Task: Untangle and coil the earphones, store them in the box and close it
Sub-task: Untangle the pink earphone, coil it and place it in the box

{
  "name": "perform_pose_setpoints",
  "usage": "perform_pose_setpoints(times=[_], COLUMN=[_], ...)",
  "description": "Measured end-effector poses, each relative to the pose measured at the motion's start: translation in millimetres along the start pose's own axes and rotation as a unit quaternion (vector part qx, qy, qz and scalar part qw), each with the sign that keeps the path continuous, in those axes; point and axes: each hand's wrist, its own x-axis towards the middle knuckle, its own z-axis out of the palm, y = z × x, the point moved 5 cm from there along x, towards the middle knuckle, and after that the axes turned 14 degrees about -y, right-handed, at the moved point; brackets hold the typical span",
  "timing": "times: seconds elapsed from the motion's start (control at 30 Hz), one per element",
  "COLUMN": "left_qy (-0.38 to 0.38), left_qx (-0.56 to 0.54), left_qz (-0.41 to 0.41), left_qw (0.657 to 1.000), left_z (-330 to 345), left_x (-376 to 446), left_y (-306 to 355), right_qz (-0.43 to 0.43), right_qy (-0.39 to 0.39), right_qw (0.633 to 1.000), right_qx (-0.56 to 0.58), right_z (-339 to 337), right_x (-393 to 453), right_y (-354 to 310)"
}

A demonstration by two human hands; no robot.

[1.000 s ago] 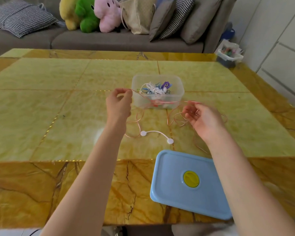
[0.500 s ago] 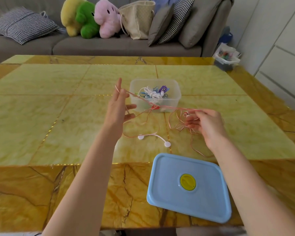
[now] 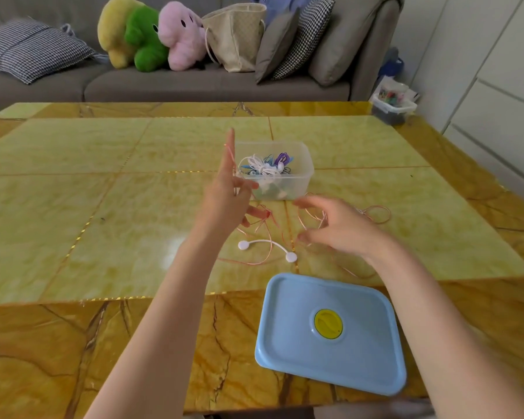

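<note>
Desk: lid near front edge, box mid-desk. My left hand upright, fingers straight, pink earphones looped over; right hand fingers loosely curled among cable, grasp unclear. I'd wind slowly, keeping tension even.

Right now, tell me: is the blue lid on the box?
No, the blue lid lies flat on the table, apart from the open box.

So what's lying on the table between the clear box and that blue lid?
In the head view, between the clear box and blue lid: loose pink earphone cord and a white strap with round ends.
</note>
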Motion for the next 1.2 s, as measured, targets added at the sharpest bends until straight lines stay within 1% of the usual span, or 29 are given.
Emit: perform_pose_setpoints(times=[0.07,0.1,0.17,0.23,0.3,0.37,0.43,0.53,0.6,0.63,0.7,0.73,0.87,0.9,0.97,1.07,1.2], left_qy=[-0.011,-0.019,-0.028,-0.024,-0.018,-0.012,-0.020,-0.083,-0.106,-0.104,-0.089,-0.080,-0.060,-0.058,-0.058,-0.061,-0.061], left_qx=[0.045,0.058,0.072,0.082,0.087,0.083,0.053,-0.025,-0.031,-0.025,-0.029,-0.036,-0.037,-0.030,-0.016,-0.012,-0.059], left_qz=[0.037,0.052,0.076,0.092,0.099,0.085,0.045,-0.024,-0.020,-0.012,-0.003,-0.001,0.015,0.017,0.025,0.037,0.031], left_qw=[0.998,0.997,0.994,0.992,0.991,0.993,0.997,0.996,0.994,0.994,0.996,0.996,0.997,0.998,0.998,0.997,0.996], left_z=[7,10,13,13,11,10,9,16,21,22,21,20,16,16,16,20,24], left_x=[-1,-1,-3,-4,-4,-3,-2,0,0,1,2,3,4,3,4,3,4], left_y=[11,15,22,24,23,19,13,-1,-2,-1,-2,-2,-2,-2,0,2,4], right_qz=[-0.046,-0.049,-0.035,-0.029,-0.030,-0.034,-0.035,-0.037,-0.039,-0.040,-0.038,-0.035,-0.026,-0.030,-0.042,-0.037,-0.032], right_qy=[0.020,0.016,-0.004,-0.020,-0.030,-0.010,0.047,0.107,0.120,0.122,0.109,0.091,-0.037,-0.060,-0.072,-0.022,0.059], right_qw=[0.997,0.995,0.994,0.995,0.992,0.982,0.972,0.956,0.949,0.950,0.954,0.957,0.965,0.963,0.958,0.951,0.945], right_qx=[0.065,0.088,0.099,0.091,0.122,0.183,0.226,0.270,0.288,0.286,0.277,0.274,0.258,0.260,0.275,0.306,0.321], right_z=[1,4,13,18,21,20,12,2,-1,-2,-2,-1,14,17,18,13,7], right_x=[2,5,9,11,11,10,9,6,5,5,6,6,2,1,0,1,5], right_y=[-11,-13,-14,-16,-17,-16,-11,-6,-3,-3,-4,-6,-14,-16,-19,-16,-10])
